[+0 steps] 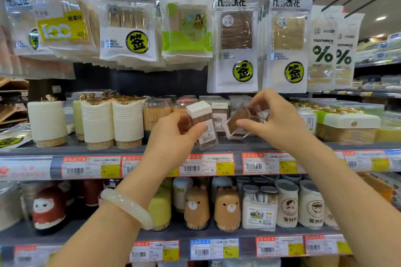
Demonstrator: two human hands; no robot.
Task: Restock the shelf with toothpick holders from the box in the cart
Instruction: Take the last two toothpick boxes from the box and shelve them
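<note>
My left hand (173,134) grips a clear toothpick holder with a white lid (200,119), upright and slightly tilted, just above the front of the middle shelf (108,149). My right hand (275,119) holds a second clear toothpick holder (243,121), tipped on its side, lid end hidden behind my fingers. Both holders hover over the same gap in the shelf row. Another holder of the same kind (219,115) stands on the shelf behind them. The cart and the box are out of view.
White ribbed holders (112,121) stand left of the gap; green-and-white boxes (345,123) stand to the right. Toothpick bags (235,43) hang from hooks just above. Price tags (208,165) line the shelf edge. Bear-shaped holders (211,206) fill the lower shelf.
</note>
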